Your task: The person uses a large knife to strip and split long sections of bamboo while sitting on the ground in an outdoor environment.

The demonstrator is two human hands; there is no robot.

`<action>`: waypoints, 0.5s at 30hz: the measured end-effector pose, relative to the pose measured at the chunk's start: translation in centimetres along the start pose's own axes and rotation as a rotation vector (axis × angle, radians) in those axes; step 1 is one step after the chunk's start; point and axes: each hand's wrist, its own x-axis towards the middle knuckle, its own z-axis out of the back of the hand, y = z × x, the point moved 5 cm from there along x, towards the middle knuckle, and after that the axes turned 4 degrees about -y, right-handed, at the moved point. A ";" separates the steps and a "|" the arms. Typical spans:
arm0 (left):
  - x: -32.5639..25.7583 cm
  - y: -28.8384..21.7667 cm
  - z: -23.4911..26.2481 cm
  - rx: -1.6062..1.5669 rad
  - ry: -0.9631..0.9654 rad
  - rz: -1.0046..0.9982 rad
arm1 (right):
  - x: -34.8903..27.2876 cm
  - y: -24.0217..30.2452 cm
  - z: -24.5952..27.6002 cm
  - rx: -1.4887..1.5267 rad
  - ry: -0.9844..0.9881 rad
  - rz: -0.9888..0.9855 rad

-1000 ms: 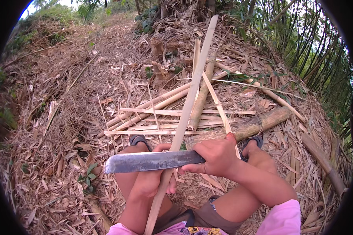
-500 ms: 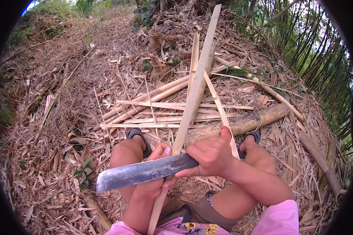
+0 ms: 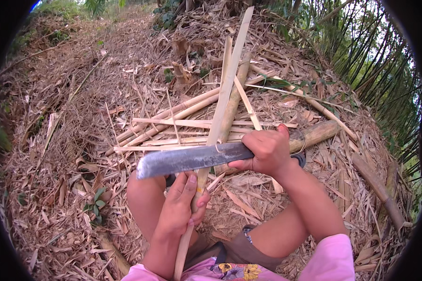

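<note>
My left hand (image 3: 180, 203) is closed round a long, pale bamboo strip (image 3: 227, 84). The strip runs from my lap away from me, its far end raised beyond the woodpile. In my right hand (image 3: 268, 150) is a machete (image 3: 192, 159) with a broad, dark, worn blade. Its handle is hidden inside my fist. The blade points left and lies across the strip, a little beyond my left fingers. A thin curl of shaving shows at the blade's edge near the strip.
A thick bamboo log (image 3: 314, 136) lies ahead, with another bamboo pole (image 3: 237, 96) angled away from it. Several split strips (image 3: 173, 122) are heaped to the left. Dry leaves and shavings cover the ground. Cut stumps (image 3: 182, 74) stand ahead, and a bamboo thicket (image 3: 384, 70) rises at right.
My right hand has pushed the machete away from me along the strip, widening the gap to my left hand. The left hand still grips the strip. The view has shifted slightly.
</note>
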 end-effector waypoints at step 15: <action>-3.8 2.5 2.2 0.101 0.027 0.101 | -0.1 -6.0 -0.4 0.007 0.115 -0.312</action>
